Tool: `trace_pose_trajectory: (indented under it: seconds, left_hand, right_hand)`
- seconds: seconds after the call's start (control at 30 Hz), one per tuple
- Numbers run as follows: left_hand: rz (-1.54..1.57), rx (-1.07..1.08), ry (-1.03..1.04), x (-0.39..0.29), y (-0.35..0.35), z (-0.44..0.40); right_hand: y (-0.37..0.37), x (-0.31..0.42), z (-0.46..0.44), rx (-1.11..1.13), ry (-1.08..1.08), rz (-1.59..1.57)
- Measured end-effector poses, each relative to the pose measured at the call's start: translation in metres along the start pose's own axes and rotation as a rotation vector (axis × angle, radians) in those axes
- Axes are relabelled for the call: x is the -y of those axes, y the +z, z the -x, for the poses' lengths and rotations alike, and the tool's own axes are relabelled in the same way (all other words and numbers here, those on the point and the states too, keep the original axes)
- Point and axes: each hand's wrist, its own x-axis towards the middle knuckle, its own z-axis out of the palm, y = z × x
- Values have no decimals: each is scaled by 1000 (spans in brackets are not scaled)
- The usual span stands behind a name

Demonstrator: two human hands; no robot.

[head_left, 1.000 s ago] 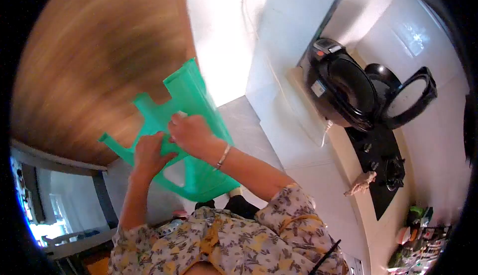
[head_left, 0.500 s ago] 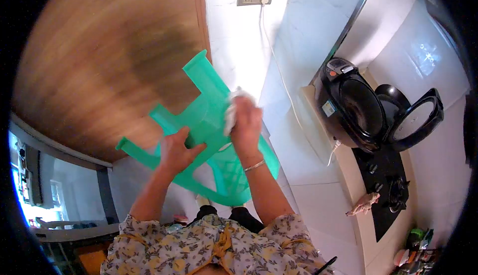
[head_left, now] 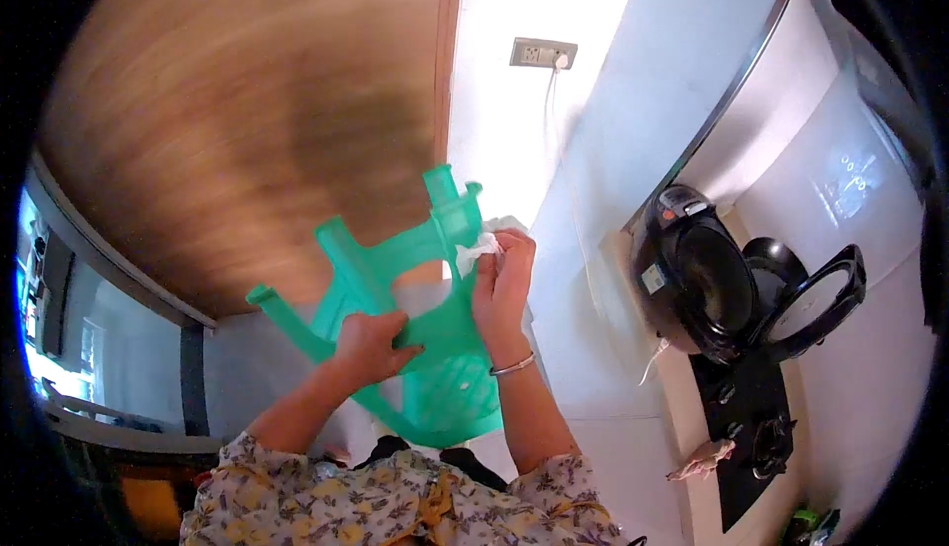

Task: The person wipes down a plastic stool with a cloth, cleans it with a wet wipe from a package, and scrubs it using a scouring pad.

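A green plastic stool is held tilted in front of my body, its legs pointing up and to the left. My left hand grips the stool at the base of a leg, thumb on one side and fingers on the other. My right hand pinches a crumpled white cloth against the upper right part of the stool. A bracelet circles my right wrist. The lattice seat of the stool faces down and right, near my feet.
On the counter at the right are a black cooker with its lid raised, a black stove and a pinkish cloth. A brown wooden door stands at the left. A plugged-in cord hangs from a wall socket.
The stool has turned in my hands, so its legs show at a different angle. My right hand has left my left hand's side with the cloth and is now at the stool's right edge.
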Motion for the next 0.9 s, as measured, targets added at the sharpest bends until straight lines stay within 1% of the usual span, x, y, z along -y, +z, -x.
trace_pose_trajectory:
  seconds: [0.03,0.1,0.17,0.2,0.23,0.3,0.33,0.37,0.43,0.47,0.53,0.57,0.63,0.7,0.77,0.83,0.87,0.9]
  left_hand:
    - [-49,13,48,2,0,2]
    - [-92,12,78,1,-2,5]
    - [-134,11,100,-1,-9,9]
    - [-165,18,115,-4,-14,12]
    - [-196,22,128,-5,-18,13]
    - [-152,12,116,-5,-17,17]
    - [-119,19,117,-4,-17,19]
    - [-110,11,106,-1,-16,21]
    - [-132,63,138,5,-13,26]
    - [-127,59,130,8,-13,28]
    - [-133,129,167,14,-16,32]
    - [-126,126,159,16,-17,34]
    - [-175,250,111,22,-20,36]
    - [-190,257,86,36,-19,37]
    - [-208,275,62,47,-16,32]
    - [133,84,128,49,-16,23]
    - [266,79,114,41,-15,17]
    - [268,83,105,31,-10,10]
  right_hand:
    - [-1,4,-10,25,-1,-163]
    - [0,16,-17,76,-7,-191]
    - [3,23,-18,71,-158,-43]
    - [-1,30,-23,59,-244,128]
    - [-1,30,-27,70,-265,126]
    - [0,31,-29,134,-196,-85]
    - [3,25,-25,201,-74,-229]
    - [3,30,-28,215,-81,-230]
    - [-3,42,-38,227,53,-400]
    - [-5,40,-40,237,51,-402]
    - [-11,35,-46,430,-57,-273]
    - [-12,33,-46,441,-59,-274]
    - [-14,29,-41,485,-26,-378]
    - [-8,25,-32,478,-48,-368]
    - [0,23,-22,404,-68,-351]
    - [12,23,-14,378,-62,-328]
    - [20,22,-7,373,-89,-323]
    - [27,23,-1,368,-116,-319]
